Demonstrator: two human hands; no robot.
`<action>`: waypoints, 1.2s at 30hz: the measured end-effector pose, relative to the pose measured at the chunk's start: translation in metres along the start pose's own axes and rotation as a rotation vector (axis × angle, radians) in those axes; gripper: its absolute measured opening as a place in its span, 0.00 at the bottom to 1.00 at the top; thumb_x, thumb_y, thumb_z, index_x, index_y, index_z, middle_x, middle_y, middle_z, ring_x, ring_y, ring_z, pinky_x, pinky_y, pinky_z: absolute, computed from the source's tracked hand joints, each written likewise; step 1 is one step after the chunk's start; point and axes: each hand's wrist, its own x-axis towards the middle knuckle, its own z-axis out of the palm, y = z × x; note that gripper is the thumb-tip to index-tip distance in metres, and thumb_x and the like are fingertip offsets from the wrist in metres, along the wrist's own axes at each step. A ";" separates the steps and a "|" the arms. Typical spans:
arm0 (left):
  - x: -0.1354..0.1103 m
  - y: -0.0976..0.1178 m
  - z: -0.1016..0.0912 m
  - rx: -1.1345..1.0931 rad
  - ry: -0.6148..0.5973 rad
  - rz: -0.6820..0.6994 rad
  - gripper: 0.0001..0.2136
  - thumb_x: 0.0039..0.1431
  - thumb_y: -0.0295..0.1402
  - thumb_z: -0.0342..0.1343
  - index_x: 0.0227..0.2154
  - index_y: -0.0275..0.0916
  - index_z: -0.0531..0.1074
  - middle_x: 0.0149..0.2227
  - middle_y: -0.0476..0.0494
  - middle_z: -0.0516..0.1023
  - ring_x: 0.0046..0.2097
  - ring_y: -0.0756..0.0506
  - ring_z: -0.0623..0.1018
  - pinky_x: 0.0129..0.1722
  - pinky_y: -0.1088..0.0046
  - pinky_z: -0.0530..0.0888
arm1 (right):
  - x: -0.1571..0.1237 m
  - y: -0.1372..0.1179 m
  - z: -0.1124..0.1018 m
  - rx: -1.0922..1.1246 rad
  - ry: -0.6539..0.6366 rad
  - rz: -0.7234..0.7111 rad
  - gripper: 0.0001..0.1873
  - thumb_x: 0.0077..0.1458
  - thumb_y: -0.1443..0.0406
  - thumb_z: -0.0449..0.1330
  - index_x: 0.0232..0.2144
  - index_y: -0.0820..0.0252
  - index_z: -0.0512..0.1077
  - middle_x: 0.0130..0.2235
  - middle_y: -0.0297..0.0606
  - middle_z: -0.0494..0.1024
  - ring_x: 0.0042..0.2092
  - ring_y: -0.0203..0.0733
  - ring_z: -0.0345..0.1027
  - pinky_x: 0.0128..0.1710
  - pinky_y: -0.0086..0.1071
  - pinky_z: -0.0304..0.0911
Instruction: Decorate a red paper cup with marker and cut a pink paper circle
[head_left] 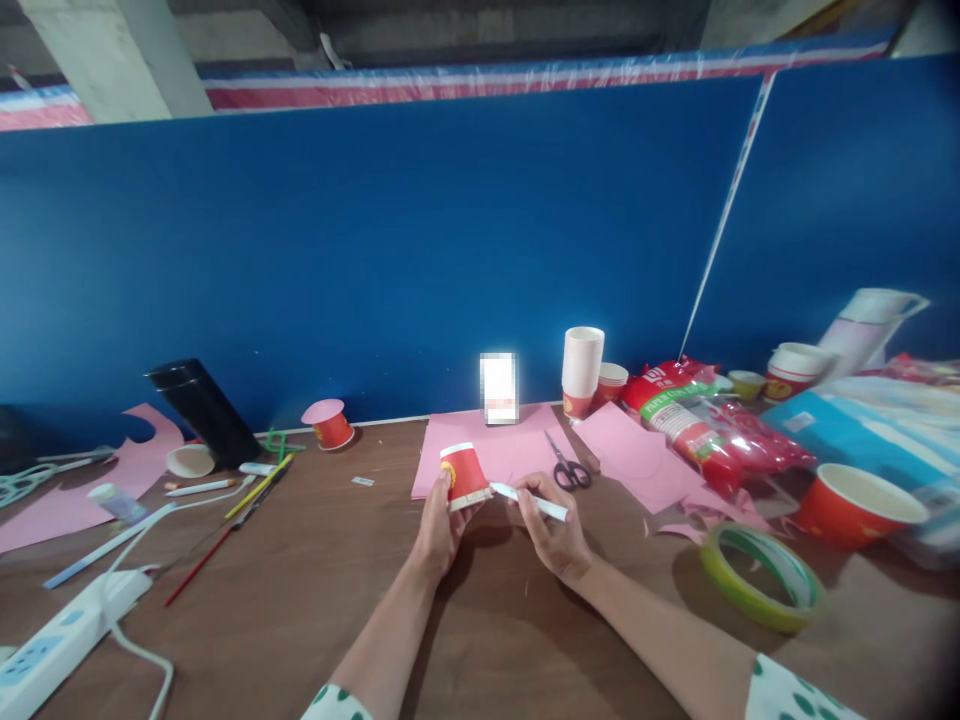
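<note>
My left hand [441,525] is closed round a red paper cup [466,474] with a white edge, held tilted above the table. Between the fingers of my right hand [551,528] is a white pen [534,500], its tip close to the cup's lower right edge; whether it touches I cannot tell. Behind the cup lie sheets of pink paper [517,445]. A bright phone-like screen [500,390], blurred out, stands upright on them. Dark-handled scissors [570,472] rest on the right edge of the paper.
Stacked paper cups [583,362], pink scraps [630,455], a red plastic pack [686,420] and a tape roll [761,580] are on the right. At left are a pink-topped cup [330,425], a black bottle [206,410], brushes [225,530] and a power strip [75,630]. A blue partition [375,250] stands behind.
</note>
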 end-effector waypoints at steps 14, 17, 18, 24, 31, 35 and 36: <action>-0.002 0.001 0.001 -0.013 0.004 -0.039 0.16 0.52 0.43 0.57 0.34 0.34 0.70 0.30 0.43 0.78 0.38 0.43 0.79 0.45 0.65 0.72 | 0.000 -0.004 0.000 -0.006 -0.049 -0.010 0.09 0.59 0.64 0.52 0.28 0.60 0.68 0.25 0.34 0.71 0.26 0.35 0.64 0.27 0.28 0.61; -0.002 0.000 0.001 -0.026 -0.007 -0.025 0.14 0.53 0.41 0.56 0.35 0.34 0.70 0.31 0.44 0.78 0.38 0.44 0.78 0.46 0.65 0.71 | 0.001 -0.005 0.000 0.009 -0.060 -0.009 0.08 0.59 0.63 0.52 0.31 0.60 0.69 0.26 0.35 0.72 0.26 0.35 0.64 0.26 0.28 0.60; -0.001 0.000 0.000 -0.029 -0.011 -0.020 0.13 0.54 0.41 0.56 0.35 0.35 0.69 0.32 0.44 0.78 0.38 0.44 0.78 0.46 0.65 0.71 | 0.001 -0.006 0.000 0.014 -0.058 -0.011 0.08 0.59 0.63 0.53 0.32 0.60 0.69 0.27 0.35 0.72 0.26 0.35 0.64 0.26 0.28 0.61; 0.001 -0.004 -0.003 -0.022 -0.039 0.004 0.13 0.53 0.41 0.57 0.34 0.36 0.69 0.33 0.46 0.77 0.37 0.45 0.78 0.46 0.64 0.71 | -0.001 -0.003 -0.001 0.012 -0.063 -0.008 0.07 0.59 0.63 0.53 0.32 0.60 0.68 0.27 0.35 0.73 0.27 0.36 0.65 0.27 0.28 0.60; -0.001 -0.004 -0.001 0.044 -0.049 0.048 0.15 0.52 0.44 0.58 0.35 0.36 0.69 0.31 0.48 0.74 0.33 0.48 0.75 0.40 0.70 0.71 | -0.004 0.000 0.000 0.023 -0.074 -0.006 0.07 0.58 0.64 0.53 0.31 0.60 0.69 0.25 0.34 0.70 0.24 0.34 0.61 0.24 0.27 0.58; -0.003 -0.002 0.003 0.079 -0.049 0.062 0.16 0.51 0.45 0.58 0.35 0.36 0.70 0.29 0.49 0.72 0.30 0.51 0.72 0.34 0.74 0.69 | -0.004 0.000 0.000 0.031 -0.075 0.011 0.07 0.58 0.64 0.53 0.31 0.60 0.69 0.24 0.33 0.69 0.23 0.33 0.59 0.23 0.27 0.56; -0.003 -0.002 0.003 0.085 -0.051 0.062 0.16 0.51 0.45 0.58 0.35 0.36 0.70 0.28 0.50 0.72 0.30 0.51 0.71 0.33 0.75 0.68 | -0.004 0.000 0.001 0.030 -0.075 0.014 0.07 0.58 0.64 0.53 0.31 0.60 0.69 0.24 0.33 0.69 0.23 0.33 0.59 0.23 0.27 0.56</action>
